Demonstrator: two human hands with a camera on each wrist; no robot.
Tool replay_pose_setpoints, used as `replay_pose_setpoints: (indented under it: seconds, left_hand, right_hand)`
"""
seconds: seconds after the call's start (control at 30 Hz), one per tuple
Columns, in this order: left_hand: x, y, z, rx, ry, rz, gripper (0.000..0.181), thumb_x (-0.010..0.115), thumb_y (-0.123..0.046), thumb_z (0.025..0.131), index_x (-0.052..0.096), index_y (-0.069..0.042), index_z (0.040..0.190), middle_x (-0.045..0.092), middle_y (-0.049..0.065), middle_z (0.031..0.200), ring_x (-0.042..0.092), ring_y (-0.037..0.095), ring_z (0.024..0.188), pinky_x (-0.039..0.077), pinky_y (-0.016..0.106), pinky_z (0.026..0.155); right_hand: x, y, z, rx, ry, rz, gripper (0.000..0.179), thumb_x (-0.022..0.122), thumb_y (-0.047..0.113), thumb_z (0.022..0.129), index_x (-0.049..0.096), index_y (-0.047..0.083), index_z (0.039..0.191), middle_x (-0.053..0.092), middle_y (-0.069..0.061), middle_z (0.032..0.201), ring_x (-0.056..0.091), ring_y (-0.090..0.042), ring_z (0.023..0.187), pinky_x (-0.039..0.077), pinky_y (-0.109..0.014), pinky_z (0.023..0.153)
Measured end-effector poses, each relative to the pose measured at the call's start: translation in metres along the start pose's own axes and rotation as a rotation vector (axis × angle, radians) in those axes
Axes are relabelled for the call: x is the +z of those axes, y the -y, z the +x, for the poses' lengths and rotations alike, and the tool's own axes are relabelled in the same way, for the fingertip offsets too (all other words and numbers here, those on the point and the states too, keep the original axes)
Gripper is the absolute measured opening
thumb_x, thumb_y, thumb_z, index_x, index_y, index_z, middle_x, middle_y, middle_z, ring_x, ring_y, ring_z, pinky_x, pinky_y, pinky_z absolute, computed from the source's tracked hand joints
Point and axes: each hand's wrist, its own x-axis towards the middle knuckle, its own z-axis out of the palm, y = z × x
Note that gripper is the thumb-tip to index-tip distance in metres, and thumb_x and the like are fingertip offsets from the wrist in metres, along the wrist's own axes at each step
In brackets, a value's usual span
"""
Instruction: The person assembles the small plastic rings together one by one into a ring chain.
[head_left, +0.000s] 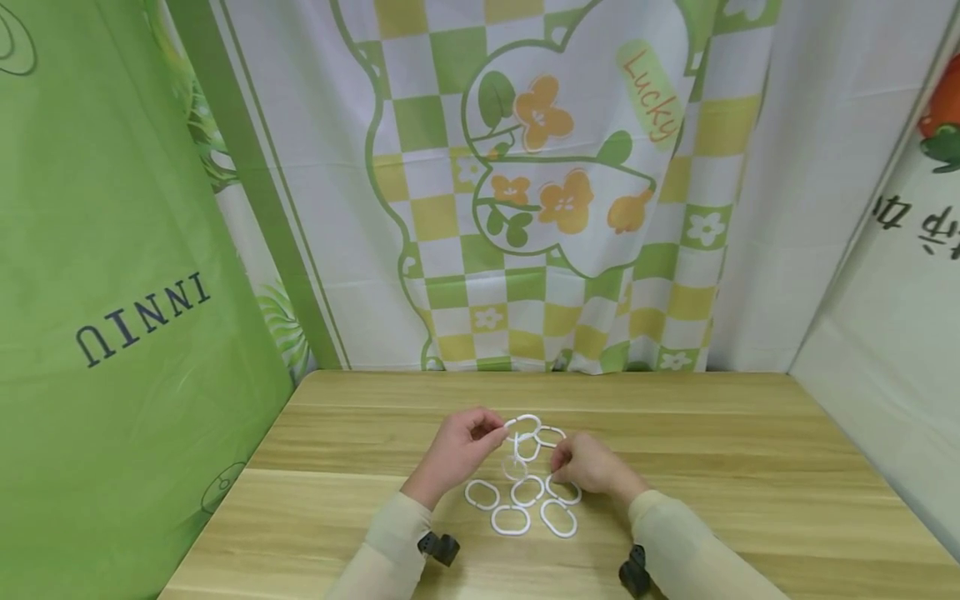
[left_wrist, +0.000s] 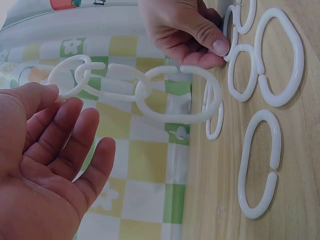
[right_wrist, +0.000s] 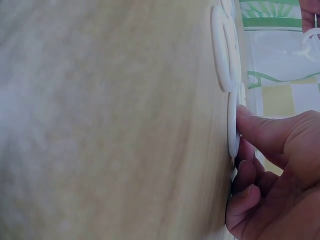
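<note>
My left hand point(head_left: 487, 429) pinches one end of a chain of linked white plastic rings point(head_left: 527, 433) and holds it just above the wooden table point(head_left: 750, 467). In the left wrist view the chain point(left_wrist: 150, 92) runs from my left hand point(left_wrist: 55, 92) across to my right hand point(left_wrist: 217, 55). My right hand point(head_left: 561, 461) pinches a white ring point(right_wrist: 232, 130) at the chain's lower end, close to the table top. Several loose white rings point(head_left: 512, 520) lie flat on the table between my forearms.
Patterned curtains hang behind the table: green point(head_left: 112, 250) on the left, a checked flower print point(head_left: 555, 208) in the middle, white point(head_left: 885, 333) on the right. Bare wood lies on both sides of my hands.
</note>
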Motion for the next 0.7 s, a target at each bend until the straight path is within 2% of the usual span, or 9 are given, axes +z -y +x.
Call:
replay_pose_setpoints:
  seconds: [0.23, 0.43, 0.7]
  left_hand:
    - [-0.001, -0.001, 0.0, -0.031, 0.01, 0.004, 0.009, 0.065, -0.005, 0.094, 0.068, 0.003, 0.094, 0.067, 0.014, 0.086, 0.059, 0.019, 0.075, 0.048, 0.023, 0.067]
    - [-0.001, -0.002, -0.001, -0.03, 0.013, 0.001, 0.009, 0.065, -0.005, 0.094, 0.068, 0.004, 0.094, 0.068, 0.017, 0.086, 0.059, 0.021, 0.075, 0.048, 0.023, 0.067]
    - [-0.001, -0.002, -0.003, -0.017, 0.016, -0.003, 0.008, 0.065, -0.003, 0.094, 0.068, 0.004, 0.093, 0.067, 0.009, 0.083, 0.059, 0.023, 0.074, 0.048, 0.022, 0.065]
  right_hand:
    - [0.0, 0.002, -0.001, 0.006, 0.022, -0.053, 0.016, 0.075, 0.003, 0.077, 0.062, 0.01, 0.075, 0.054, 0.006, 0.067, 0.048, -0.011, 0.063, 0.041, -0.027, 0.058]
    - [0.001, 0.007, -0.002, -0.009, 0.041, -0.136, 0.016, 0.072, 0.004, 0.081, 0.058, 0.011, 0.076, 0.051, 0.004, 0.068, 0.048, -0.012, 0.064, 0.041, -0.029, 0.059]
    - [0.003, 0.013, -0.004, 0.069, 0.036, -0.193, 0.018, 0.07, 0.008, 0.085, 0.056, 0.013, 0.076, 0.051, 0.004, 0.069, 0.048, -0.014, 0.064, 0.041, -0.032, 0.06]
